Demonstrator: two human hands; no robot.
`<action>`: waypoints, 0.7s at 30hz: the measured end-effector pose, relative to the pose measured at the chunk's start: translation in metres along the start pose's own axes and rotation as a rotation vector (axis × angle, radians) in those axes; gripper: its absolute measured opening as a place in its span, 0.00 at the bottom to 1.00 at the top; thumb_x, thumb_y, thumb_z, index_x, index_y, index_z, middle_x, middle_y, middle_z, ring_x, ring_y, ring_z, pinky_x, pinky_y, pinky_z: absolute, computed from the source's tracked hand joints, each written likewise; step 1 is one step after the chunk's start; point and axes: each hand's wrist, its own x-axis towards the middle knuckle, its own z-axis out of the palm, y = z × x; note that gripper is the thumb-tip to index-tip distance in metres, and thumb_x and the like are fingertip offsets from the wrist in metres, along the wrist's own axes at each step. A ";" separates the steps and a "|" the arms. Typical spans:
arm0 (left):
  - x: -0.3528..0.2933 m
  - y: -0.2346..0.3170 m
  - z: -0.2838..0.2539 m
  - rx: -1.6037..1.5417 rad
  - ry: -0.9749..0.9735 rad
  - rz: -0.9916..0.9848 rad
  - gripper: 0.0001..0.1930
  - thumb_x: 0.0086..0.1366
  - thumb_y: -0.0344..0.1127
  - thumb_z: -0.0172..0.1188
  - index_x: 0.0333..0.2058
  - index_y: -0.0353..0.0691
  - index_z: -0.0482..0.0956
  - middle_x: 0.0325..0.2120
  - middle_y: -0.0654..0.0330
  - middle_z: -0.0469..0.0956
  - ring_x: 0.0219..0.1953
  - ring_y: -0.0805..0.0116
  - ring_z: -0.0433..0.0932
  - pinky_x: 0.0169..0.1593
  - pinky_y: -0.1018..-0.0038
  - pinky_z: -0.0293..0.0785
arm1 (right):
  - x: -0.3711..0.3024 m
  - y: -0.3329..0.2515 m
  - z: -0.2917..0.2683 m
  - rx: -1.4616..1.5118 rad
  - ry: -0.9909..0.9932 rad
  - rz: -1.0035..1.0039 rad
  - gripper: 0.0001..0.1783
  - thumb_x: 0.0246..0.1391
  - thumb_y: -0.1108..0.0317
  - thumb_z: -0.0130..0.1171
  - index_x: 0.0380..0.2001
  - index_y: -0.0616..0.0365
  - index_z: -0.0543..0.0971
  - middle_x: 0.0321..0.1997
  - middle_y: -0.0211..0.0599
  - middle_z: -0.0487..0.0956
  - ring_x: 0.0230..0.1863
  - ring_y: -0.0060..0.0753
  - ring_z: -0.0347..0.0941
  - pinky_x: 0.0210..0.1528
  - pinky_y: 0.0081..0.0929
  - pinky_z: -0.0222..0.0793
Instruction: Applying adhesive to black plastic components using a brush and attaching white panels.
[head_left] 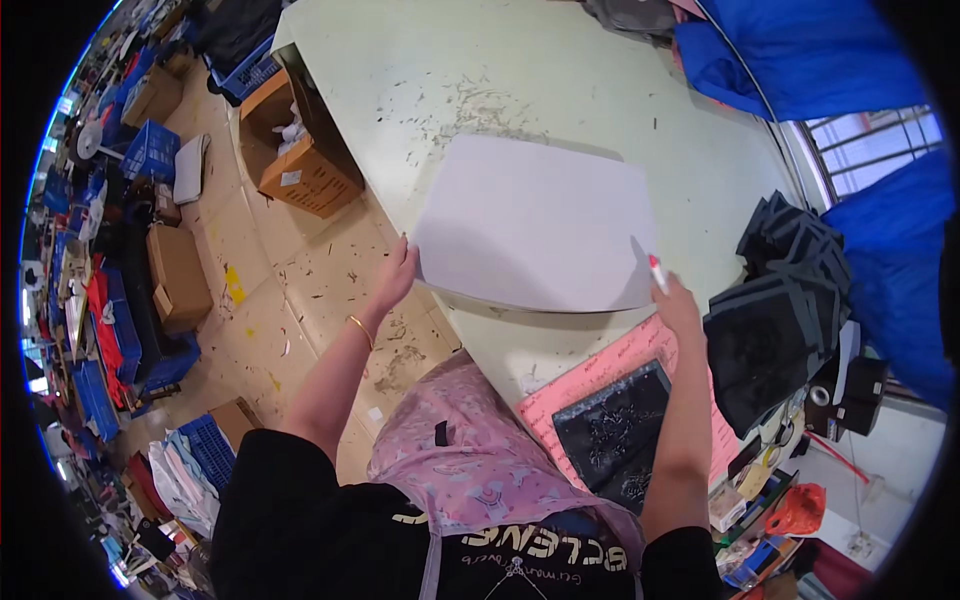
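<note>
1. Sheet (535,225): flat on the table (560,50); face looks unmarked, so no marking appears done.
2. Right hand (677,303): grasps marker (657,275) at the sheet's right edge.
3. Left hand (400,268): at left edge; grip cannot be told.
4. Near right: pink pad (545,400), dark panel (612,420).

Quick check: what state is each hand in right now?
Left hand: at the left edge of the white rectangular piece; whether it grips cannot be told.
Right hand: closed, holding a red-tipped white pen.
</note>
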 end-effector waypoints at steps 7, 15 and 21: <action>-0.051 0.060 0.015 0.538 0.111 0.576 0.28 0.62 0.39 0.57 0.56 0.27 0.65 0.53 0.38 0.67 0.51 0.43 0.70 0.60 0.55 0.64 | 0.002 -0.168 -0.046 0.854 0.293 -0.105 0.18 0.62 0.62 0.55 0.49 0.61 0.77 0.47 0.43 0.80 0.42 0.37 0.77 0.44 0.28 0.76; -0.051 0.059 0.030 0.677 -0.064 0.433 0.28 0.59 0.45 0.60 0.49 0.24 0.71 0.51 0.40 0.66 0.46 0.44 0.69 0.54 0.58 0.68 | 0.025 -0.351 0.096 0.580 -0.571 -0.465 0.16 0.42 0.78 0.66 0.39 0.60 0.84 0.34 0.29 0.84 0.32 0.21 0.75 0.38 0.18 0.71; -0.050 0.054 0.021 0.680 -0.043 0.426 0.26 0.59 0.46 0.61 0.46 0.27 0.73 0.48 0.42 0.67 0.43 0.45 0.71 0.47 0.61 0.73 | 0.047 -0.387 0.113 0.234 -0.754 -0.788 0.14 0.38 0.74 0.66 0.34 0.60 0.86 0.29 0.32 0.84 0.29 0.23 0.75 0.36 0.22 0.72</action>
